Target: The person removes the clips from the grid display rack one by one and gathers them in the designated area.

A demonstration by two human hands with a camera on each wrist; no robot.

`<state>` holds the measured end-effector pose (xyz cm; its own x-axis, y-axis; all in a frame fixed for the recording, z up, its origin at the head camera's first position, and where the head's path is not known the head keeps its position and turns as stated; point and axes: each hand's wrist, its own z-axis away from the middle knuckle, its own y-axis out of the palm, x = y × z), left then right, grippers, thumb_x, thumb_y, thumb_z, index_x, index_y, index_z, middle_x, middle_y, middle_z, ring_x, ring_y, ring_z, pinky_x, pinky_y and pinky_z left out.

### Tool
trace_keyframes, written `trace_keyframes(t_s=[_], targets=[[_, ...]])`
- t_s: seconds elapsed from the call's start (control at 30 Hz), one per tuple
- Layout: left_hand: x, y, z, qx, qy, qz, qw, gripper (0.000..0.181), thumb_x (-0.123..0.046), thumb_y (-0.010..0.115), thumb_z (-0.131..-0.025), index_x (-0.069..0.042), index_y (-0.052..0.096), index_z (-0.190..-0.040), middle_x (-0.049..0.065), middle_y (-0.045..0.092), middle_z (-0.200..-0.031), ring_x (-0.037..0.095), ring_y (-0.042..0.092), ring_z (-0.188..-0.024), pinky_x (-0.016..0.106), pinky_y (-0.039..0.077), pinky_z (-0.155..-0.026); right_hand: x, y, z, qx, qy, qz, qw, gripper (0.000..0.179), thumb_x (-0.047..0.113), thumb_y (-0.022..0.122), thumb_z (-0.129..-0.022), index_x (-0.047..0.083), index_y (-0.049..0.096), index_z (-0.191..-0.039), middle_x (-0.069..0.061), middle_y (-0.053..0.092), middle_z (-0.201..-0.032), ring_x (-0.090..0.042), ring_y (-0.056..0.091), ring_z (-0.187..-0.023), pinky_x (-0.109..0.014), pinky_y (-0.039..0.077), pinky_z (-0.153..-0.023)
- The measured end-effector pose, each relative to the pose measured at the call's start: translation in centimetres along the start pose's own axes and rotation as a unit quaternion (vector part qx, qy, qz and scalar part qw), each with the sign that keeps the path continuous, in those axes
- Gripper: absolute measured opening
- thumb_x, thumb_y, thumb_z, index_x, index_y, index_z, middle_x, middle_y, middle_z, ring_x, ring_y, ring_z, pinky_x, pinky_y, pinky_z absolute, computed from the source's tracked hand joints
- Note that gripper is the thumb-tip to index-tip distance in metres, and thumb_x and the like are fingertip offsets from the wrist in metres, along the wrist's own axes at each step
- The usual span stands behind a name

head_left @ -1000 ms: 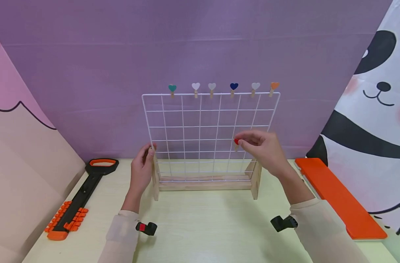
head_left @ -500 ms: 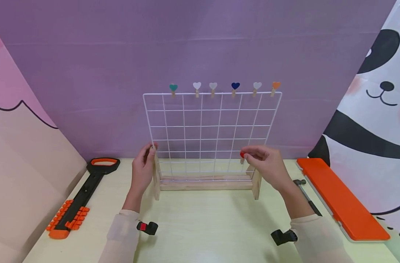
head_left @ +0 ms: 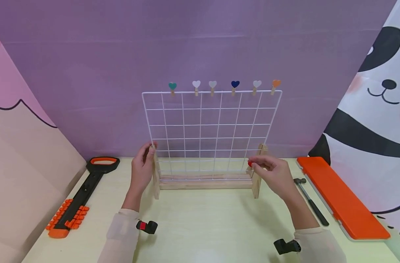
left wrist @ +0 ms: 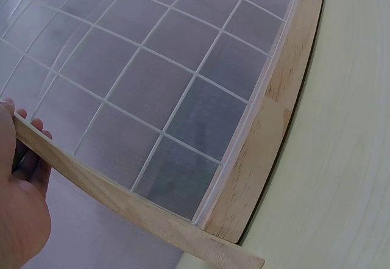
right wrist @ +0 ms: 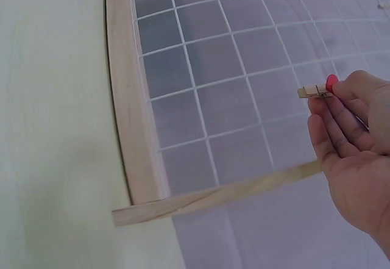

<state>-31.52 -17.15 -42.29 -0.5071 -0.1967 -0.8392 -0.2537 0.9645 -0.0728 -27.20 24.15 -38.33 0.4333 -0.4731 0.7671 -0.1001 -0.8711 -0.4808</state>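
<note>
A white wire grid panel (head_left: pixel 216 91) stands upright in a wooden stand (head_left: pixel 206 185) on the table. My left hand (head_left: pixel 142 168) grips the stand's left post (left wrist: pixel 109 199) near its top, fingers curled behind it. Between thumb and fingers of my right hand (head_left: pixel 275 176) I pinch a small wooden clothespin (right wrist: pixel 312 91) with a red heart, in front of the grid's lower right. Along the grid's top wire sit several heart clothespins, among them a teal one (head_left: pixel 172 86), a navy one (head_left: pixel 235 84) and an orange one (head_left: pixel 276 84).
On the left lies a black and orange handled tool (head_left: pixel 88 186) with orange pieces along its sides. To the right are a small hammer (head_left: pixel 310 201) and a long orange case (head_left: pixel 341 197). A purple backdrop (head_left: pixel 200 44) hangs close behind the grid.
My right hand has moved down and to the right with the red heart clothespin, from mid-grid toward the lower right post. The hammer has come into view. My left hand stays on the post.
</note>
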Motion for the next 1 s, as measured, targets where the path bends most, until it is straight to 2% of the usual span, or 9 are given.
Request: trace_keyframes(t_s=[0.17,0.3,0.53,0.8,1.0], targets=[[-0.5,0.2,-0.1,0.001,-0.003,0.007,1.0,0.035,-0.02,0.053,-0.109,-0.003,0.061,-0.139,0.022,0.065,-0.136,0.003,0.059,-0.122,0.007,0.044,-0.105,-1.5,-0.4,1.0,-0.013,0.012,-0.012,0.9998,0.023,0.015,0.068,-0.101,0.005,0.074,-0.121,0.007,0.078,-0.106,0.005,0.066,-0.096,-0.005,0.051,-0.09],[-0.2,0.2,-0.2,0.003,0.005,0.004,1.0,0.036,-0.021,0.052,-0.109,-0.003,0.06,-0.139,0.021,0.065,-0.135,0.006,0.059,-0.123,0.008,0.044,-0.105,-2.4,-0.8,1.6,-0.02,0.019,-0.012,0.9996,0.024,0.016,0.068,-0.101,0.005,0.074,-0.121,0.015,0.076,-0.103,0.006,0.067,-0.096,-0.004,0.049,-0.091],[-0.4,0.3,-0.2,0.004,0.005,-0.003,1.0,0.039,-0.022,0.052,-0.11,0.001,0.058,-0.141,0.022,0.064,-0.137,0.012,0.059,-0.126,0.007,0.044,-0.104,-3.7,-1.4,2.6,-0.029,0.031,-0.005,0.9991,0.025,0.016,0.067,-0.101,0.004,0.073,-0.123,0.017,0.074,-0.105,0.007,0.066,-0.096,-0.003,0.048,-0.09],[-0.3,0.2,0.0,0.0,0.003,0.0,1.0,0.037,-0.021,0.052,-0.109,-0.001,0.059,-0.139,0.025,0.063,-0.137,0.004,0.059,-0.124,0.007,0.044,-0.104,-5.2,-2.1,2.9,-0.044,0.039,-0.004,0.9983,0.028,0.016,0.066,-0.102,0.001,0.071,-0.124,0.026,0.071,-0.102,0.002,0.07,-0.092,-0.008,0.055,-0.083],[-0.1,0.0,0.0,0.0,0.0,-0.001,1.0,0.037,-0.021,0.052,-0.11,-0.001,0.059,-0.14,0.025,0.063,-0.137,0.004,0.058,-0.124,0.007,0.044,-0.104,-6.2,-2.3,3.0,-0.044,0.047,-0.019,0.9977,0.029,0.016,0.066,-0.102,-0.001,0.07,-0.125,0.026,0.071,-0.103,0.004,0.071,-0.092,-0.008,0.055,-0.084]])
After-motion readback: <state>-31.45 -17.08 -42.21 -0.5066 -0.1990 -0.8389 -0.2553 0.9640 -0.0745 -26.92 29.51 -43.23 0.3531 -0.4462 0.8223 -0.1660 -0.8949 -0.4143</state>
